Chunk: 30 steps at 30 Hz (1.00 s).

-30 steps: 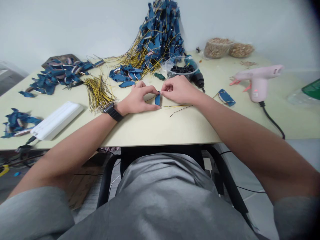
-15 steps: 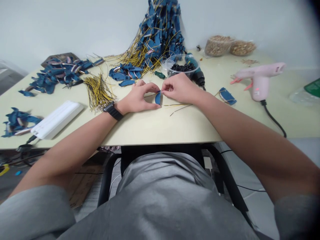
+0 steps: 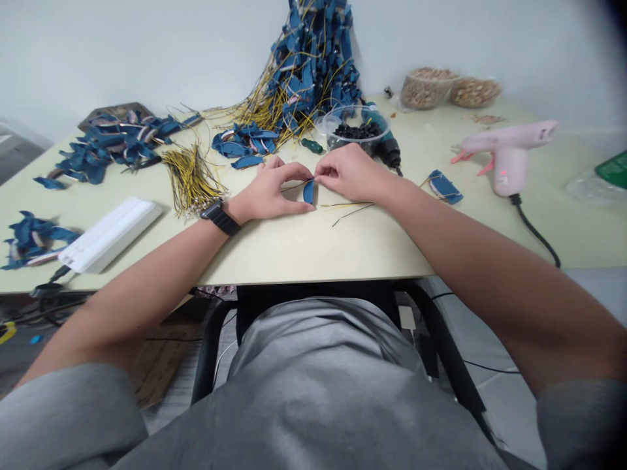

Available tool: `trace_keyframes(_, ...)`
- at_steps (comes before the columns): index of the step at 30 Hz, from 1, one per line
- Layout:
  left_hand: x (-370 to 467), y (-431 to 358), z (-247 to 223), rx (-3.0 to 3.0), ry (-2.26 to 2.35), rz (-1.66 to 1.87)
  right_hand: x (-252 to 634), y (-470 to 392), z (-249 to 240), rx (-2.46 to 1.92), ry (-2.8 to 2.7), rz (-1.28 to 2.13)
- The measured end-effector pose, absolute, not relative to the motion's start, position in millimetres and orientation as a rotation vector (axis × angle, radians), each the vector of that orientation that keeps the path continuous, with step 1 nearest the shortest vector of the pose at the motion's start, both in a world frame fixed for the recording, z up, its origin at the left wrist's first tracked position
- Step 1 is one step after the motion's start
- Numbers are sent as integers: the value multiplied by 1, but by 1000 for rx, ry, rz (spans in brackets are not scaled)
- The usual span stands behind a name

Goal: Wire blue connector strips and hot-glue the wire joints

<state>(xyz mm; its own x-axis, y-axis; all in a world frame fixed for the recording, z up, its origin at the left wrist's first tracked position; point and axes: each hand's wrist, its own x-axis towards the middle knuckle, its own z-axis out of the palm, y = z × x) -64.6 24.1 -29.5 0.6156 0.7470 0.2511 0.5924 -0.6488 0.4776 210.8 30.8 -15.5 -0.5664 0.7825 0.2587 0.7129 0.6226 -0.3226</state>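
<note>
Between the thumb and index finger of my left hand (image 3: pixel 272 189), a small blue curved piece (image 3: pixel 308 192) is held upright just over the table. My right hand (image 3: pixel 350 173) has its fingers pinched together at the top edge of that piece; whether they grip the piece itself or a thin wire is too small to tell. Below my right wrist, thin yellow and black wires (image 3: pixel 347 206) trail on the tabletop. A blue piece with wires (image 3: pixel 445 187) lies right of my right forearm.
A pink glue gun (image 3: pixel 509 153) stands at the right. Behind my hands are a tub of black parts (image 3: pixel 360 134), a green-handled tool (image 3: pixel 312 145) and a tall heap of wired blue pieces (image 3: pixel 313 65). Leftward lie a wire bundle (image 3: pixel 191 176) and a white box (image 3: pixel 112 234).
Both hands keep the same hold on the blue piece. The whole view has shifted very slightly; nothing else visibly moves.
</note>
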Motion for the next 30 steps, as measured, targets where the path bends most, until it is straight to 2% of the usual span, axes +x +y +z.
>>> trace_keyframes(19,-65,27,-33,2514,1134,638,208,32,-15,-1279,-2364,287)
trace_keyframes(30,-65,27,-34,2520,1114,642,200,18,-8,-1247,-2601,5)
